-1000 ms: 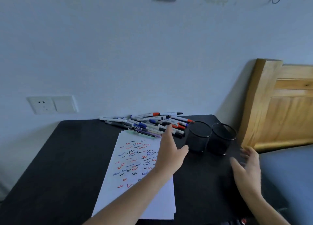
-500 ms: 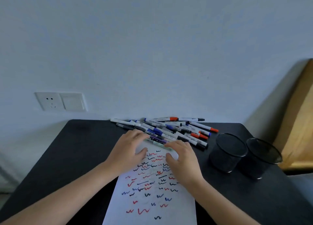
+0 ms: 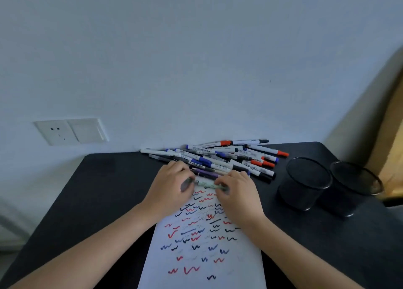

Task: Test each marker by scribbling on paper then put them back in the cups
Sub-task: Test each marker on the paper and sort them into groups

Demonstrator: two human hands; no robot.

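A pale green marker (image 3: 206, 184) lies crosswise over the far end of the white paper (image 3: 202, 254), which is covered in red, blue and black scribbles. My left hand (image 3: 172, 186) is closed on its left end and my right hand (image 3: 236, 190) on its right end. Just behind them, a heap of several markers (image 3: 220, 158) with blue, orange and black caps lies against the wall. Two black mesh cups (image 3: 304, 183) (image 3: 355, 187) stand side by side to the right, with no markers showing above their rims.
The black table (image 3: 82, 212) ends at a wall behind. A white socket and switch plate (image 3: 69, 131) is on the wall at left. A wooden panel (image 3: 392, 140) rises at the far right behind the cups.
The view has swung left. My right hand came in from beside the cups to the paper. Both hands, flat on the sheet half a second ago, have closed on the green marker.
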